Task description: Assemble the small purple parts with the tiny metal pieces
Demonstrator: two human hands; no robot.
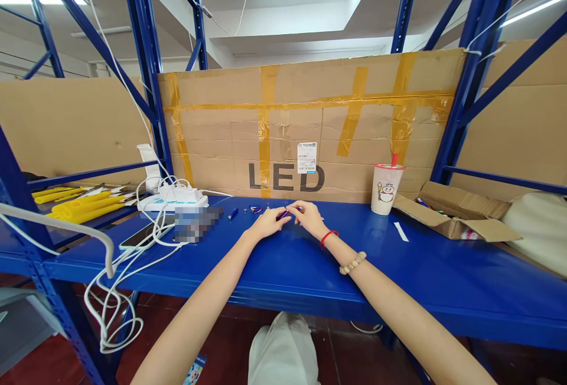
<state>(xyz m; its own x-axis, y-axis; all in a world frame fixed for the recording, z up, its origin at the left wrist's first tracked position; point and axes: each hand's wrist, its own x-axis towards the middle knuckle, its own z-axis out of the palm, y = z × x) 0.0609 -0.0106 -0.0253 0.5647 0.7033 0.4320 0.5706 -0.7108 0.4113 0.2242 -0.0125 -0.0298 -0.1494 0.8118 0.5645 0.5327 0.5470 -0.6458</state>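
Close together over the blue tabletop [354, 267], my two hands meet near its middle. My left hand [269, 224] has its fingers closed on a small shiny purple piece [282, 215], mostly covered by the fingers, so its kind is unclear. Pinched at the other end of the same piece, my right hand [306, 215] wears a red cord and a beaded bracelet [353, 263] at the wrist. Just left of my hands lie a short dark blue cylindrical piece [233, 214] and a few tiny shiny purple-blue parts [256, 209].
White cables [159, 225] tangle around a power strip [177, 198] and a phone [144, 235] at left, beside yellow-handled tools [88, 205]. On the right stand a paper cup with a straw [386, 190] and an open cardboard box [456, 219]. Taped cardboard [212, 149] forms the back.
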